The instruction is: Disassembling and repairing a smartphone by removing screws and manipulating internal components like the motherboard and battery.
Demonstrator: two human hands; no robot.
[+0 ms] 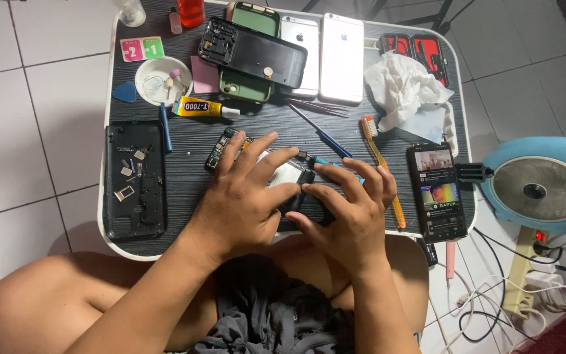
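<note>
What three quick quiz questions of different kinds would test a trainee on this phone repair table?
1. True or false: the toothbrush lies left of the glue tube.
2. Which lies at the table's far left? A) lit phone B) opened phone back C) tissue
3. What do the left hand and right hand both press on?

Key
1. False; it lies to the right.
2. B
3. A dark phone part at the table's near edge, mostly hidden under the fingers.
</note>
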